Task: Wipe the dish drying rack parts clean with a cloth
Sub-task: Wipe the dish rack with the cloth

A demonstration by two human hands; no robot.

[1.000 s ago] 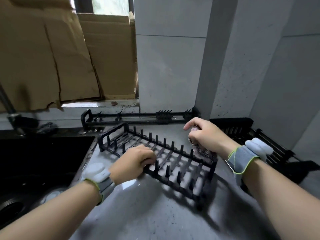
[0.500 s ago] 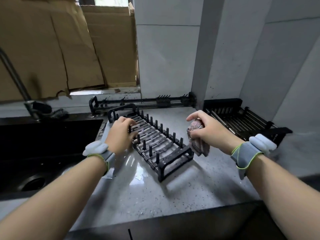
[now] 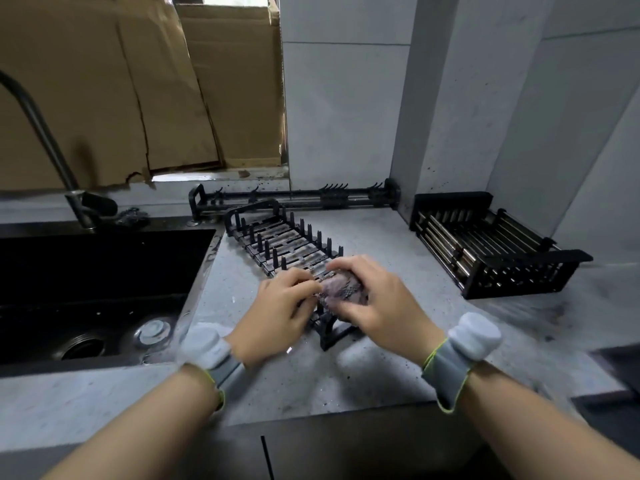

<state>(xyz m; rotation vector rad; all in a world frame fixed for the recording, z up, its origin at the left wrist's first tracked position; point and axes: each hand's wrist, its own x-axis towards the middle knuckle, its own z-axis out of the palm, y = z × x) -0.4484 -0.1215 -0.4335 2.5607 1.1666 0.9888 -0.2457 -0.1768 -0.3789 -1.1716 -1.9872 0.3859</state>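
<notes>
Your right hand [image 3: 377, 306] has its fingers [image 3: 349, 266] curled over the bunched cloth [image 3: 341, 289], thumb pinching it from the near side, and presses it onto the near end of the peg rack [image 3: 287, 244]. Your left hand [image 3: 280, 310] sits just beside it, fingers bent and gripping the rack's near left edge, touching the cloth's edge. From both hands the peg rack runs away and to the left — its long axis goes diagonally from your fingers toward its looped handle at the back, near the sink [image 3: 100, 271]. So the uncleaned length likely lies ahead of the cloth, and the right hand is the one placed to push along it while the left steadies. Count three rack parts on the surface [image 3: 346, 382]: the peg rack under your hands, one long rail [image 3: 294, 197] against the back wall, and one slatted basket [image 3: 491, 251] well apart to the right. One cloth — no other in view.
</notes>
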